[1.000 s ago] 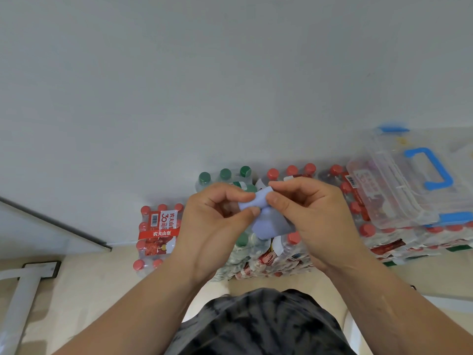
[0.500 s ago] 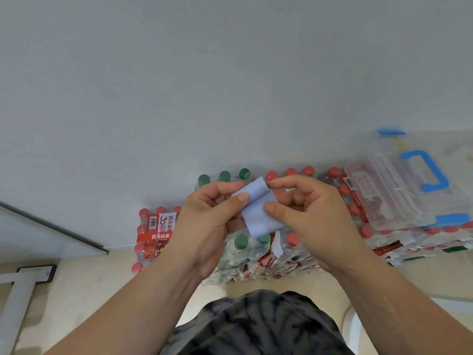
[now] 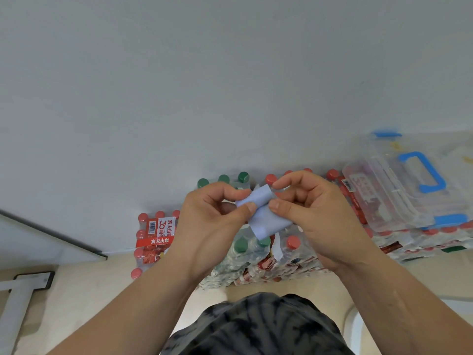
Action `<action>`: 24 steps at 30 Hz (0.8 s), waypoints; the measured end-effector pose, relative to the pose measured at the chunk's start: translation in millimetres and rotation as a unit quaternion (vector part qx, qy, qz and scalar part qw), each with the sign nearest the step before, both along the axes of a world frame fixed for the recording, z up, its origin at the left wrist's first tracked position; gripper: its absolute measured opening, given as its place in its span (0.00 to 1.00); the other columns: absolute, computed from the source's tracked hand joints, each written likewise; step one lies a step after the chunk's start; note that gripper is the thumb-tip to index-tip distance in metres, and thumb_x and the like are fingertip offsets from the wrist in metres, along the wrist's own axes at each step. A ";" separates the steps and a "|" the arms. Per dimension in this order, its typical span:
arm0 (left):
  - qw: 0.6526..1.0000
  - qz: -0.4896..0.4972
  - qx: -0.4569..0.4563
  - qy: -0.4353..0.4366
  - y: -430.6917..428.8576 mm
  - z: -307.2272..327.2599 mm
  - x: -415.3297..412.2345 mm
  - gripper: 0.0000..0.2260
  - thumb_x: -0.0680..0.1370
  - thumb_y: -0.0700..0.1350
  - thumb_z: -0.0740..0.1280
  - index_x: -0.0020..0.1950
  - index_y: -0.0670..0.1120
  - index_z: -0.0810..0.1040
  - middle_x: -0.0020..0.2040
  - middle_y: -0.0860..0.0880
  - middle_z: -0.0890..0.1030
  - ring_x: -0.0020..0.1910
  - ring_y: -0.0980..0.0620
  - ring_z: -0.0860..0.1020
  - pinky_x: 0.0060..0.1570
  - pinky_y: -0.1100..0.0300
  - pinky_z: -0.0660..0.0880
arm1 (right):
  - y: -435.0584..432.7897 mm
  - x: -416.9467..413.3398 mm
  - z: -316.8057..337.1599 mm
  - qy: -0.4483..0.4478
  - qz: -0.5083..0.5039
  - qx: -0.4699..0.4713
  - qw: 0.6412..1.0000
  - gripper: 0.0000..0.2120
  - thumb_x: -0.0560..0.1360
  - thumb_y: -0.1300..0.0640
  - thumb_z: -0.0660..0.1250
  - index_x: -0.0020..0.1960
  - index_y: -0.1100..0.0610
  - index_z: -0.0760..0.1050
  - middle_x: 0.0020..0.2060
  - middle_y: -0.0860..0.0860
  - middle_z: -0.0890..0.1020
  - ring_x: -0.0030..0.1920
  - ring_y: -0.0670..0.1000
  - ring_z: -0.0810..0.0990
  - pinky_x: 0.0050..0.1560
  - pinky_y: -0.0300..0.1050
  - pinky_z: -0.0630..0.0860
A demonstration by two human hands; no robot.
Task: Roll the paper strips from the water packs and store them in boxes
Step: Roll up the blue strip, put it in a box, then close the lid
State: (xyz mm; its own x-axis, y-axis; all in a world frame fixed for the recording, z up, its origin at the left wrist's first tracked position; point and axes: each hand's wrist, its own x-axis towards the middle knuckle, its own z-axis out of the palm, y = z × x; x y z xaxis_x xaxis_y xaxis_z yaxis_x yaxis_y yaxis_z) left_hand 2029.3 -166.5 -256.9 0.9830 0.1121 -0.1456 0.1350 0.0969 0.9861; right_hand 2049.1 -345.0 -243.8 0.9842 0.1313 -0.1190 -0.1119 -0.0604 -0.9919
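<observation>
A pale blue paper strip (image 3: 263,213) is held at chest height between both hands, its top end curled into a small roll and its loose end hanging down. My left hand (image 3: 212,219) pinches the left side of the roll with thumb and fingers. My right hand (image 3: 312,213) pinches the right side, thumb under and forefinger over the curl. Below them lie shrink-wrapped water packs (image 3: 256,257) with red and green caps. A clear plastic box (image 3: 399,190) with a blue handle rests on the packs to the right.
A red-labelled water pack (image 3: 156,237) stands at the left against the white wall. The beige floor (image 3: 84,290) runs in front of the packs, with a grey metal foot (image 3: 18,298) at the far left. My dark patterned shirt fills the bottom centre.
The strip has gone from bunched between my fingers to spread out, with its top end curled over. Both hands stayed together and rose slightly.
</observation>
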 end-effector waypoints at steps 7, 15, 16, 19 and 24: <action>0.998 0.002 0.053 -0.038 -7.0 -0.9 -1.8 0.07 0.72 0.31 0.74 0.43 0.43 0.84 0.42 0.43 0.84 0.42 0.39 0.81 0.43 0.46 0.80 | -1.3 1.7 2.9 0.018 -0.023 -0.023 0.999 0.13 0.76 0.71 0.68 0.49 0.53 0.83 0.46 0.60 0.87 0.47 0.58 0.87 0.44 0.47 0.83; 0.989 -0.054 0.101 -0.098 -16.8 -4.6 -7.9 0.08 0.72 0.37 0.75 0.36 0.48 0.84 0.40 0.50 0.81 0.40 0.51 0.80 0.41 0.60 0.78 | -8.8 -0.2 0.0 0.021 -0.061 -0.047 0.997 0.04 0.72 0.61 0.77 0.45 0.56 0.83 0.40 0.57 0.87 0.44 0.58 0.88 0.46 0.56 0.85; 0.991 -0.061 0.086 -0.085 -18.2 -5.6 -6.2 0.07 0.73 0.37 0.75 0.38 0.47 0.84 0.40 0.49 0.82 0.39 0.50 0.80 0.42 0.57 0.78 | -13.1 -0.7 -0.7 0.019 -0.056 -0.050 0.997 0.04 0.72 0.61 0.76 0.46 0.55 0.83 0.39 0.57 0.87 0.44 0.57 0.88 0.47 0.57 0.85; 0.996 -0.089 -0.011 -0.011 -24.1 -8.5 2.5 0.09 0.72 0.34 0.75 0.47 0.45 0.82 0.43 0.44 0.82 0.40 0.46 0.81 0.45 0.52 0.79 | -27.3 -2.8 2.2 0.026 -0.028 -0.037 0.999 0.09 0.74 0.64 0.74 0.52 0.55 0.81 0.36 0.54 0.87 0.41 0.54 0.87 0.46 0.51 0.84; 0.985 -0.157 -0.061 0.030 -57.7 -4.3 6.7 0.11 0.74 0.33 0.72 0.53 0.45 0.85 0.48 0.44 0.87 0.49 0.44 0.85 0.50 0.56 0.81 | -54.0 -5.6 2.0 0.018 -0.059 -0.048 0.997 0.14 0.74 0.63 0.75 0.55 0.50 0.79 0.38 0.55 0.88 0.44 0.56 0.88 0.45 0.52 0.83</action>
